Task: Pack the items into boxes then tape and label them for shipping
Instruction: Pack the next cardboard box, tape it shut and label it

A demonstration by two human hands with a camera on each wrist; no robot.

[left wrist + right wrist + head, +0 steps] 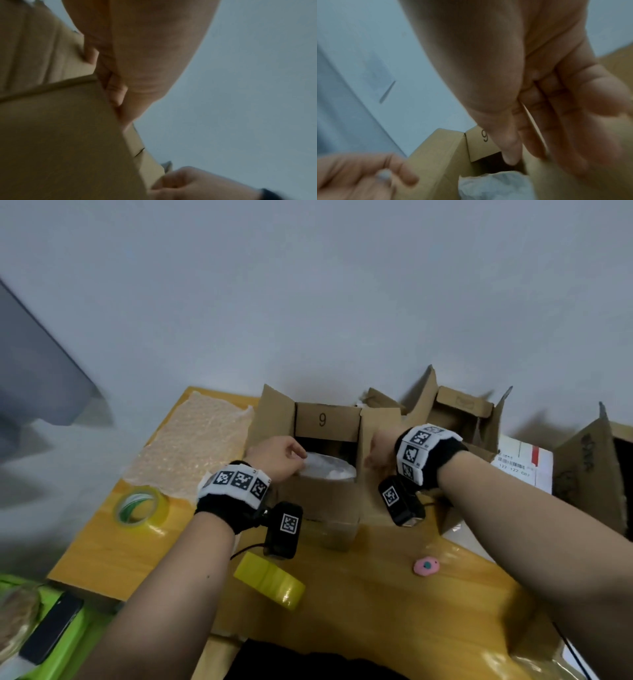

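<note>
An open cardboard box marked "9" on its back flap stands at the middle of the wooden table. A white wrapped item lies inside, at the box's near rim. At the box's left near corner my left hand has its fingers curled, pinching the edge of the white wrap. My right hand pinches the upright right flap between thumb and fingers. The left wrist view is filled by the box wall and my palm.
A bubble-wrap sheet and a clear tape roll lie at the left. A yellow tape roll and a small pink item lie in front. More open boxes and a labelled white parcel stand at the right. A phone rests lower left.
</note>
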